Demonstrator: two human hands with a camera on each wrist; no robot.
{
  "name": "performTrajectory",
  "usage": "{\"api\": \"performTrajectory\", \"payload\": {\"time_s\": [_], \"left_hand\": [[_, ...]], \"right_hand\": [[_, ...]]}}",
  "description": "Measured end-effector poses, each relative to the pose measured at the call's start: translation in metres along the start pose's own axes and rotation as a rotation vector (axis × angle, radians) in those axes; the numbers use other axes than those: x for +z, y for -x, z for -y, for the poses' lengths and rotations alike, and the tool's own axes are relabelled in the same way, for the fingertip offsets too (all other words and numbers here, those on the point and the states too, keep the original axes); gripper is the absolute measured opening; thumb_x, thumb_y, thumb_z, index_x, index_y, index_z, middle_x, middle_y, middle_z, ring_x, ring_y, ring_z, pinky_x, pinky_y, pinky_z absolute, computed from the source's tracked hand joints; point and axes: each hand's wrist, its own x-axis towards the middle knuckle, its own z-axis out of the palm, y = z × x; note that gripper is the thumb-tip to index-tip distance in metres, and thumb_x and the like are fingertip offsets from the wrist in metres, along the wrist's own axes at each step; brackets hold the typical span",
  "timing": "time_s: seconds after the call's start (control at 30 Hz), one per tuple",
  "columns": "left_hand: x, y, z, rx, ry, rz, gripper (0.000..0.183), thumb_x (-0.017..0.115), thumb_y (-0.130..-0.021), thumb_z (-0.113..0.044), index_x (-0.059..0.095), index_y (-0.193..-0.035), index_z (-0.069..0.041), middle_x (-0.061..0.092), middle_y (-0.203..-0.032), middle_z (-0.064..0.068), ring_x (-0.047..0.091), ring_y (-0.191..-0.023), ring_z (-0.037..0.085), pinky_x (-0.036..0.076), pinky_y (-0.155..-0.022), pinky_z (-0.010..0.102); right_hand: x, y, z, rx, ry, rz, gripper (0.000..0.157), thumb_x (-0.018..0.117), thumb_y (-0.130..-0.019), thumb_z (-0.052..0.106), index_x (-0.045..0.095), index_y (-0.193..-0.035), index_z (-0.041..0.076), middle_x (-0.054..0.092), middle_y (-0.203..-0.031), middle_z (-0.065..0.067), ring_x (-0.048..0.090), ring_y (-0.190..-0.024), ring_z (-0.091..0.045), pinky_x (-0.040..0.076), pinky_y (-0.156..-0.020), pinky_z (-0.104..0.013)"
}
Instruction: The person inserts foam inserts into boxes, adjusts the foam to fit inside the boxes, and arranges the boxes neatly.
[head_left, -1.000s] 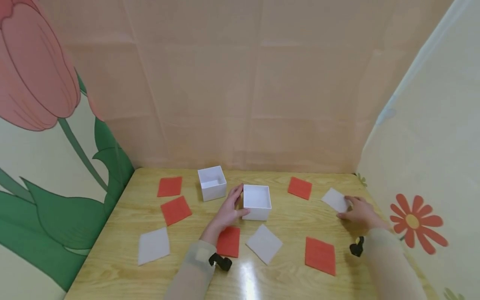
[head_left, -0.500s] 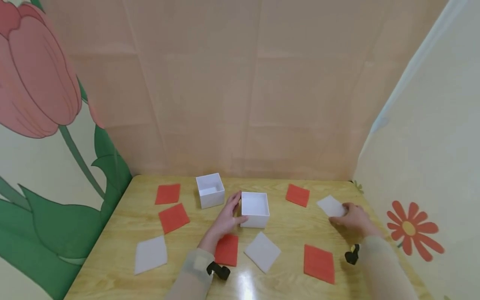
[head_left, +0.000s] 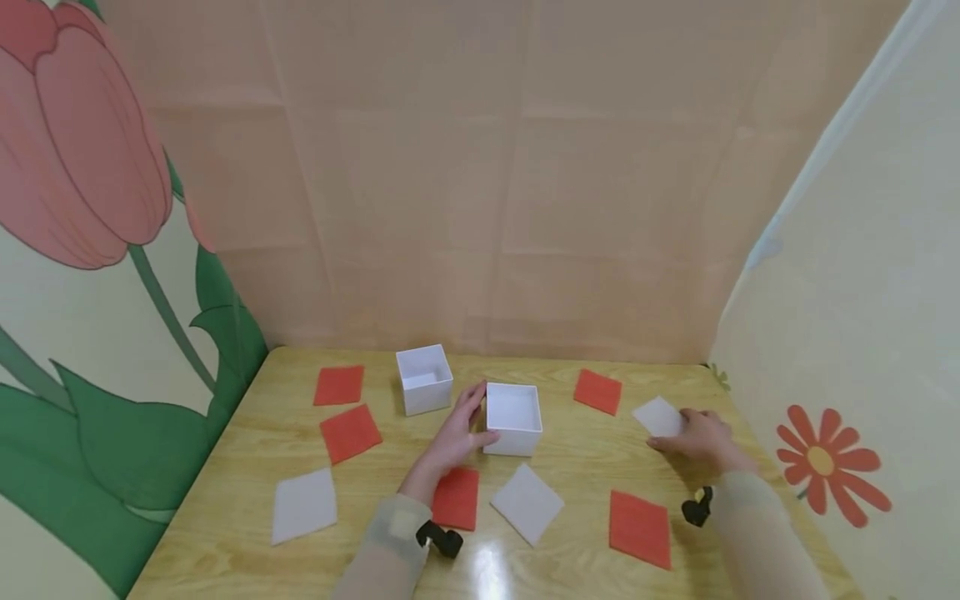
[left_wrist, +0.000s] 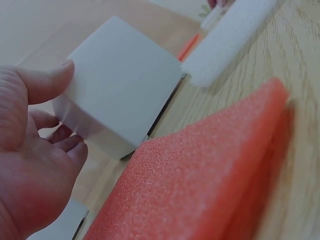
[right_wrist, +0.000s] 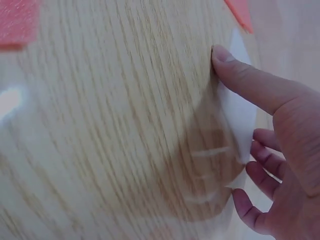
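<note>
With thumb on the front and fingers along the left side, my left hand (head_left: 448,440) grips a white open-topped box (head_left: 512,444) on the wooden table. In the left wrist view the thumb lies on one face of the box (left_wrist: 122,75), the fingers curl at another. Far to the right, my right hand (head_left: 701,437) holds a white foam square (head_left: 657,417) by its edges. The right wrist view shows the thumb at one corner of that square (right_wrist: 239,112) and fingertips at its other side. A red foam square (head_left: 457,500) lies partly under the left wrist.
A second white open box (head_left: 427,400) stands behind left. Red foam squares (head_left: 340,385) lie at both sides, one (head_left: 639,529) in front of the right hand. White foam squares (head_left: 527,504) lie at front centre and front left. Printed cloths border the table (head_left: 570,575).
My right hand has shifted a little to the left, and the white foam square has moved left with it. The left hand stays on the box. The head view has tilted slightly.
</note>
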Motion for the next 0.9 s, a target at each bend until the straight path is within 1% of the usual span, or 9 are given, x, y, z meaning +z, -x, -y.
{"api": "performTrajectory", "payload": {"time_s": [0.1,0.17,0.3,0.4,0.53,0.63,0.73,0.83,0.9], "left_hand": [[0.000,-0.001,-0.001,0.009,0.008,-0.004,0.095,0.076,-0.090,0.011,0.022,-0.168,0.004,0.020,-0.171,0.026,0.023,-0.159,0.042,0.022,-0.129,0.051],[0.000,-0.001,-0.001,0.010,0.005,-0.003,0.095,0.076,-0.090,0.011,0.021,-0.167,0.005,0.020,-0.170,0.026,0.023,-0.158,0.042,0.022,-0.129,0.052],[0.001,0.000,-0.001,-0.011,-0.013,0.002,0.095,0.076,-0.091,0.010,0.020,-0.168,0.003,0.020,-0.171,0.023,0.023,-0.159,0.038,0.022,-0.129,0.048],[0.001,0.000,-0.002,-0.023,-0.013,-0.002,0.095,0.075,-0.092,0.009,0.020,-0.169,0.001,0.020,-0.172,0.021,0.023,-0.160,0.035,0.023,-0.129,0.046],[0.001,-0.001,-0.004,-0.021,-0.008,-0.006,0.096,0.075,-0.091,0.010,0.020,-0.169,0.000,0.021,-0.172,0.021,0.023,-0.160,0.035,0.023,-0.129,0.046],[0.001,-0.002,-0.006,-0.014,-0.007,-0.008,0.096,0.075,-0.091,0.010,0.020,-0.169,0.000,0.021,-0.172,0.021,0.024,-0.159,0.035,0.023,-0.129,0.046],[0.000,-0.002,-0.005,-0.007,-0.006,-0.012,0.095,0.075,-0.091,0.009,0.021,-0.169,0.001,0.021,-0.171,0.022,0.024,-0.159,0.037,0.023,-0.129,0.048],[0.001,-0.001,-0.004,-0.016,-0.006,-0.009,0.095,0.076,-0.092,0.009,0.021,-0.169,0.002,0.022,-0.171,0.022,0.025,-0.159,0.037,0.023,-0.129,0.048],[0.001,0.000,-0.003,-0.017,-0.001,-0.007,0.094,0.076,-0.091,0.008,0.021,-0.168,0.003,0.021,-0.171,0.023,0.024,-0.159,0.039,0.023,-0.129,0.049]], "right_hand": [[-0.001,-0.001,0.003,0.008,-0.019,0.001,0.112,0.085,-0.082,0.066,0.047,-0.144,-0.020,0.054,-0.128,-0.043,0.053,-0.110,-0.055,0.049,-0.089,-0.065],[-0.002,-0.001,0.004,0.008,-0.033,0.007,0.108,0.086,-0.082,0.062,0.049,-0.142,-0.020,0.056,-0.125,-0.041,0.053,-0.109,-0.052,0.049,-0.087,-0.063],[0.000,0.000,0.002,-0.003,-0.043,-0.017,0.103,0.088,-0.081,0.058,0.053,-0.139,-0.019,0.058,-0.123,-0.040,0.054,-0.108,-0.049,0.050,-0.084,-0.057],[0.002,0.001,0.000,-0.016,-0.059,-0.040,0.104,0.088,-0.081,0.056,0.051,-0.141,-0.020,0.054,-0.128,-0.043,0.051,-0.112,-0.052,0.050,-0.088,-0.060],[0.002,0.000,-0.003,-0.025,-0.090,-0.045,0.107,0.086,-0.084,0.058,0.046,-0.145,-0.020,0.049,-0.134,-0.046,0.049,-0.115,-0.054,0.049,-0.093,-0.066],[0.004,0.001,-0.003,-0.031,-0.136,-0.059,0.107,0.084,-0.087,0.057,0.041,-0.149,-0.020,0.047,-0.137,-0.046,0.050,-0.117,-0.054,0.050,-0.095,-0.066],[0.006,0.004,0.000,-0.065,-0.198,-0.097,0.102,0.084,-0.091,0.051,0.040,-0.151,-0.019,0.049,-0.139,-0.046,0.055,-0.119,-0.054,0.054,-0.092,-0.058],[0.009,0.010,0.011,-0.104,-0.293,-0.121,0.094,0.084,-0.093,0.042,0.041,-0.153,-0.017,0.052,-0.141,-0.043,0.057,-0.122,-0.055,0.055,-0.089,-0.049],[0.011,0.015,0.024,-0.113,-0.353,-0.123,0.090,0.083,-0.095,0.038,0.040,-0.156,-0.012,0.051,-0.146,-0.039,0.054,-0.128,-0.054,0.053,-0.091,-0.048]]}}
